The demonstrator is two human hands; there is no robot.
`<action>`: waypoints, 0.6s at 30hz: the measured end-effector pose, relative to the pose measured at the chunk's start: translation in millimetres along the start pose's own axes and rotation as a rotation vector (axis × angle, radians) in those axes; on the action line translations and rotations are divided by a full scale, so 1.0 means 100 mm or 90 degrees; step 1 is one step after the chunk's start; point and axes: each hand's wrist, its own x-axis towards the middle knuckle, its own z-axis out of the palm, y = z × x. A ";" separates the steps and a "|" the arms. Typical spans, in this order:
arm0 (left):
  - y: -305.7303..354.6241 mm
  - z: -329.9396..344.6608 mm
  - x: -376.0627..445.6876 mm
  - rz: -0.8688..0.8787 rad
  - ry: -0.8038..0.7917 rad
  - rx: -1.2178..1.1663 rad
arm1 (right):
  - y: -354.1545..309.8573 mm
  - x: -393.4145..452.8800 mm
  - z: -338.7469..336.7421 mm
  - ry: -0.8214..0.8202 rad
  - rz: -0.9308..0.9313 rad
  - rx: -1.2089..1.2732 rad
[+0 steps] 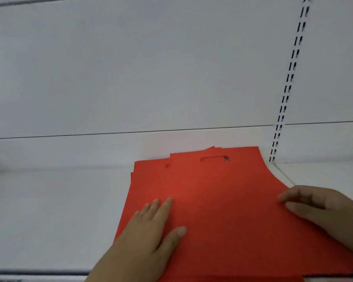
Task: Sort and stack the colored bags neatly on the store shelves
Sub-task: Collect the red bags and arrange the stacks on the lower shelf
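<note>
Left hand (151, 226) presses flat, fingers straight, on a stack of plain red bags (222, 200); right hand (318, 206) touches the stack's right edge, fingers loosely curled, on a white shelf (49, 210).

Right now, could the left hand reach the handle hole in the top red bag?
Probably yes. The left hand lies flat on the red bag, and only bare red surface lies between its fingers and the handle hole near the far edge. Nothing blocks the way.

A stack of flat red bags (222, 200) with cut-out handle slots lies slightly uneven on the white shelf (55, 210), top edges against the shelf's back panel.
</note>
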 end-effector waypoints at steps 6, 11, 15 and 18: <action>0.08 0.07 0.08 -0.011 -0.006 0.059 | 0.02 0.04 -0.21 0.036 0.087 -0.019; 0.18 0.06 0.09 -0.038 0.048 -0.047 | -0.08 0.11 -0.27 0.039 0.092 -0.077; 0.07 0.12 0.06 -0.081 0.160 -0.132 | -0.15 0.14 -0.19 0.000 0.063 -0.075; 0.08 0.12 0.07 -0.123 0.275 -0.193 | -0.08 0.18 -0.10 0.040 -0.004 -0.123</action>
